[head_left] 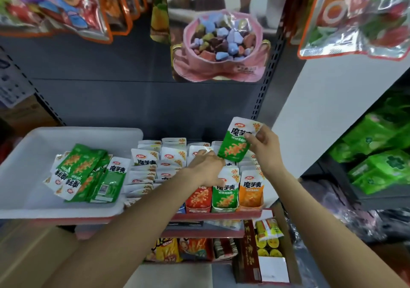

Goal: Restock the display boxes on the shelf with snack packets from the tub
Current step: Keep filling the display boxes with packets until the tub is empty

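**A:** What have I got in the right hand?

**B:** From my feed, a green-and-white foil snack packet, pinched at its upper right edge between thumb and fingers. It is upright, lifted above the rows of cardboard display boxes on the red-edged shelf.

**A:** And the left hand?

**B:** I see it palm down over the packets standing in the boxes, fingers stretched forward and touching the white packet tops. The fingers look straight, curled round nothing.

**A:** Where is the stock?

**B:** The white rectangular plastic tub sits on the shelf, just to the left of the boxes. A loose heap of green packets lies in its right half, some face up, some showing barcodes.

**A:** The boxes themselves?

**B:** The front row shows a red packet, a green one and an orange one side by side, with white-topped packets packed behind them.
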{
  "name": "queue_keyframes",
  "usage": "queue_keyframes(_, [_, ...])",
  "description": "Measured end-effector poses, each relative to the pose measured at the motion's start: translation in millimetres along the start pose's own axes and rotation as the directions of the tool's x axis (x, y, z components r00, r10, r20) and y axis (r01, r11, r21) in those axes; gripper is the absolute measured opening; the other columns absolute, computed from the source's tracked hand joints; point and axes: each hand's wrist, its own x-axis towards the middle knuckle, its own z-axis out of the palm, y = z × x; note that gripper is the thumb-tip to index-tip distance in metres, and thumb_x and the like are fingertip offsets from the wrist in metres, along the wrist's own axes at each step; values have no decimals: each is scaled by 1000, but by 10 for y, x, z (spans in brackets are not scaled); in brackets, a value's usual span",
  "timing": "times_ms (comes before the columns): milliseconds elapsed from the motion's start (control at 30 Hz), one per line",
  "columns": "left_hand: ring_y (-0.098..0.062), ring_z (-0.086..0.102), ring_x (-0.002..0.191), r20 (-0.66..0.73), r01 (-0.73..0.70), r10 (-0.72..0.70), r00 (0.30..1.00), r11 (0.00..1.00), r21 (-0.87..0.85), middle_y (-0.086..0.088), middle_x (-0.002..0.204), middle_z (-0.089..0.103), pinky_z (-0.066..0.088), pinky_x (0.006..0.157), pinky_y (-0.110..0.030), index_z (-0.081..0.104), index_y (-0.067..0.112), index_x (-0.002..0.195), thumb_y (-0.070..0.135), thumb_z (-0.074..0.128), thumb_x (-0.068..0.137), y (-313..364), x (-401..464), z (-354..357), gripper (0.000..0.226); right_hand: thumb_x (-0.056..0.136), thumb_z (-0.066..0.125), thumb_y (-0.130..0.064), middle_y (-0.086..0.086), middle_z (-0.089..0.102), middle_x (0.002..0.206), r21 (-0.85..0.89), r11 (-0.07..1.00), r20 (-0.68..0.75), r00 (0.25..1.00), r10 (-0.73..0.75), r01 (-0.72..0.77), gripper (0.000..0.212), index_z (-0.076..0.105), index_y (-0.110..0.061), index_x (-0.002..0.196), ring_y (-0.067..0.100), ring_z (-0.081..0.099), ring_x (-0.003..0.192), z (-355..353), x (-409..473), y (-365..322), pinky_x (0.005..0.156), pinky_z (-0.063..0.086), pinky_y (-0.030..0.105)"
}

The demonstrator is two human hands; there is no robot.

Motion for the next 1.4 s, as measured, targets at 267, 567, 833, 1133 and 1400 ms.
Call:
queue_keyframes(267, [-15,40,122,-150,-61,31,988,978,-201,2,128,54,21,108,-34,48,26,132,40,58,88,-43,-285,105,47,87,59,5,10,68,99,-206,974,166,978,130,-95,16,59,-8,97,21,66,89,-7,29,251,80,57,39])
queue_keyframes(567, [-14,40,122,-223,-41,-24,975,958,-282,4,127,55,29,99,-30,53,22,128,32,55,92,-43,-304,107,38,91,56,-7,8,68,95,-723,652,341,939,50,228,22,67,-12,109,25,63,85,4,93,376,73,44,23])
queue_keyframes(833, [-14,39,122,-191,-33,-25,981,956,-293,4,130,52,29,101,-32,50,24,131,36,58,90,-89,-384,35,43,95,46,-10,8,67,116,-767,618,331,932,149,174,27,67,-11,113,25,61,102,77,-12,246,87,46,29])
queue_keyframes(1133, [-12,48,110,-487,24,-357,797,824,-566,5,114,58,39,96,-32,61,19,112,20,59,89,-801,-1088,60,24,92,49,-4,8,62,113,-626,712,374,924,-82,317,26,67,-10,110,23,60,98,986,-246,-156,84,46,29])
queue_keyframes(1400, [-27,58,107,-265,196,-732,627,478,-857,-13,112,63,45,95,-36,63,2,108,4,67,83,-2207,-1919,544,25,93,45,-6,8,58,117,-540,668,584,800,-140,512,27,66,-8,109,26,59,101,2696,-481,-325,87,43,30])
